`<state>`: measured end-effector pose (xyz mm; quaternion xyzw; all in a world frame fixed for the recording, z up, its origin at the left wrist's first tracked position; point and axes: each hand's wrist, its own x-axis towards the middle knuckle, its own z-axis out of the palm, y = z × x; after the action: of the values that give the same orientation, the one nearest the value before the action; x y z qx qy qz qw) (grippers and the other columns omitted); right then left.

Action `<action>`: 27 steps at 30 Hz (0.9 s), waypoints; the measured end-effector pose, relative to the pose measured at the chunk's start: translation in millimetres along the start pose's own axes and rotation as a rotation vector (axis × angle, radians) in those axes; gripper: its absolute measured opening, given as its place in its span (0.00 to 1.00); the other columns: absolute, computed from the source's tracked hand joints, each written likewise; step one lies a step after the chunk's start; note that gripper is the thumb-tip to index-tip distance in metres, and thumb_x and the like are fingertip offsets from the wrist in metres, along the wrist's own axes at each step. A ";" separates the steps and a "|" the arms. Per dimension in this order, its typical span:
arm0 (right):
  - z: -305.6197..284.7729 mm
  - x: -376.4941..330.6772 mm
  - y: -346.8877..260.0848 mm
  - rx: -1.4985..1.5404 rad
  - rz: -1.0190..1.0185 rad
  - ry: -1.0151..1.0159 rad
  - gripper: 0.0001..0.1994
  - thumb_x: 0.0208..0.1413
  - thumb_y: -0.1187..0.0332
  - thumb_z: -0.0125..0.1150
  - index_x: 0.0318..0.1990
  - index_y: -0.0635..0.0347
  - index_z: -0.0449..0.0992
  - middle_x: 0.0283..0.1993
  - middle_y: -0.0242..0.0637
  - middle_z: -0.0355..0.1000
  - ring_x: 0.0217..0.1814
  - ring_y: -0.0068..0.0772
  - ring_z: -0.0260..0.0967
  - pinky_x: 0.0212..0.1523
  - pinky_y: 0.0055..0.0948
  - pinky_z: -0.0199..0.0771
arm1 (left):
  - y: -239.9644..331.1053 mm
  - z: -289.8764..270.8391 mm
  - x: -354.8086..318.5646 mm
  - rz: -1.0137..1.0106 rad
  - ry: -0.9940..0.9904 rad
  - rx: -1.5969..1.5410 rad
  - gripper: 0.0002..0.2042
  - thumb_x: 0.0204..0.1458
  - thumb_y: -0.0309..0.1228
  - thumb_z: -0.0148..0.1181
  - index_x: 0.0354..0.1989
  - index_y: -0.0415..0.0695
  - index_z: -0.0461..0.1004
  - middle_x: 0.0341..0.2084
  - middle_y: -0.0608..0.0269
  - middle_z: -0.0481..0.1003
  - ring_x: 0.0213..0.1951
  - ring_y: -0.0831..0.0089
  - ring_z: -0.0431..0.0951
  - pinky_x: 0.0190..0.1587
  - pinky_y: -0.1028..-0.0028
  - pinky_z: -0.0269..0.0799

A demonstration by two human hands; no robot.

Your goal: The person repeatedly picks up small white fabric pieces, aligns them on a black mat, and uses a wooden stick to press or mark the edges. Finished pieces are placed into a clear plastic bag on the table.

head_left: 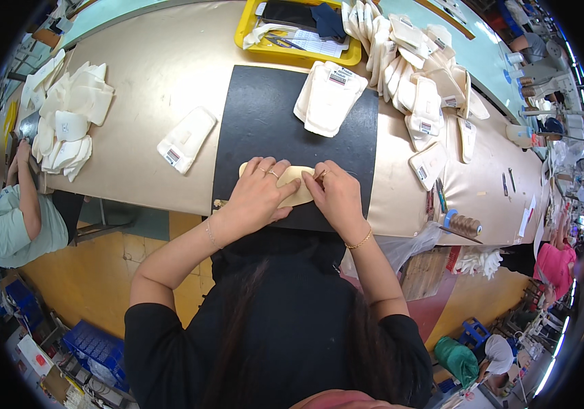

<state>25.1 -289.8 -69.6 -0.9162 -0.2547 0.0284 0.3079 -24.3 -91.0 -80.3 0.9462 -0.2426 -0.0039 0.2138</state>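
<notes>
The scene is brightly lit; white tube lights (556, 354) are seen at the lower right. Soft sheen is cast across the tan table cover (155, 68). Straight edges are bent toward the rim; corners are blacked out.

One left hand (259, 192) and one right hand (336, 192) are on one pale yellow piece (289, 176), over one black mat (258, 112). Around them: one yellow tray (354, 53) at twelve o'clock; one cream stack (331, 99) at one; one cream heap (71, 126) past nine and a second heap (428, 101) before two, pieces uncountable; one loose cream piece (187, 138) at ten; one brown thread spool (467, 225) past three.
</notes>
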 end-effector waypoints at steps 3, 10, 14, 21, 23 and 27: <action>-1.0 1.6 -0.3 0.164 0.090 0.105 0.06 0.61 0.68 0.65 0.37 0.61 0.79 0.31 0.39 0.76 0.29 0.39 0.76 0.31 0.32 0.75 | -3.7 4.0 -1.8 0.020 0.055 -0.021 0.26 0.39 0.38 0.75 0.50 0.48 0.78 0.55 0.51 0.70 0.57 0.51 0.69 0.62 0.53 0.61; -13.9 32.2 19.5 -0.160 -0.142 0.422 0.16 0.59 0.70 0.67 0.55 0.55 0.79 0.49 0.36 0.81 0.42 0.36 0.79 0.41 0.33 0.78 | -38.9 -16.1 -24.6 -0.176 0.301 0.011 0.28 0.36 0.38 0.75 0.50 0.51 0.77 0.54 0.51 0.70 0.57 0.52 0.70 0.61 0.55 0.62; -1.9 52.7 29.2 -0.370 -0.186 0.319 0.18 0.54 0.71 0.70 0.54 0.52 0.80 0.57 0.33 0.78 0.51 0.34 0.78 0.46 0.33 0.77 | -88.8 -49.3 -47.2 -0.454 0.335 0.222 0.25 0.43 0.39 0.73 0.52 0.51 0.78 0.57 0.49 0.72 0.59 0.53 0.70 0.63 0.54 0.60; -20.9 45.7 29.4 0.081 -0.123 0.432 0.15 0.53 0.81 0.65 0.49 0.58 0.81 0.56 0.40 0.79 0.49 0.37 0.79 0.47 0.33 0.79 | -54.9 -62.9 -64.6 -0.405 0.215 0.029 0.24 0.44 0.41 0.76 0.52 0.53 0.81 0.60 0.51 0.72 0.61 0.53 0.70 0.63 0.57 0.66; -34.6 29.8 29.9 0.264 -0.154 0.403 0.11 0.54 0.86 0.55 0.41 0.62 0.77 0.55 0.48 0.78 0.54 0.42 0.77 0.53 0.33 0.75 | -29.7 -66.7 -60.4 -0.284 0.002 -0.443 0.27 0.44 0.41 0.76 0.56 0.54 0.80 0.61 0.52 0.71 0.63 0.55 0.69 0.65 0.60 0.66; -36.0 1.1 33.0 0.790 -0.123 0.080 0.10 0.52 0.87 0.43 0.31 0.63 0.68 0.54 0.52 0.77 0.60 0.45 0.73 0.62 0.35 0.68 | -4.3 -79.9 -46.7 0.056 -0.195 -0.950 0.28 0.42 0.40 0.78 0.55 0.50 0.82 0.62 0.54 0.72 0.63 0.56 0.69 0.65 0.60 0.64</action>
<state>48.5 -331.6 -59.5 -0.7106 -0.2664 0.0699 0.6475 -54.6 -33.9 -13.9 0.7322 -0.2584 -0.1974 0.5985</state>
